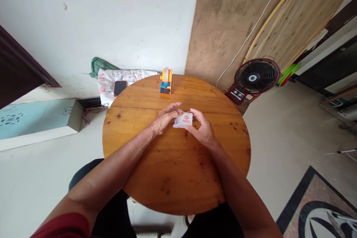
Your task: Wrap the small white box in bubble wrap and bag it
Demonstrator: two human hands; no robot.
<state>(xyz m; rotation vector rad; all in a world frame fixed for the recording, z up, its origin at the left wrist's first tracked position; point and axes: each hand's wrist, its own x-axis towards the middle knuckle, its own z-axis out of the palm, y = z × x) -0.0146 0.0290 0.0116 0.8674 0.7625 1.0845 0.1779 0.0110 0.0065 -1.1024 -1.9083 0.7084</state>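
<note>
Near the centre of the frame, the left hand (pixel 166 118) and right hand (pixel 203 128) grip a small white box (pixel 186 118) with red printing from its two sides, above the round wooden table (pixel 178 171). A blue-and-orange tape dispenser (pixel 166 81) stands at upper centre, near the table's far edge.
</note>
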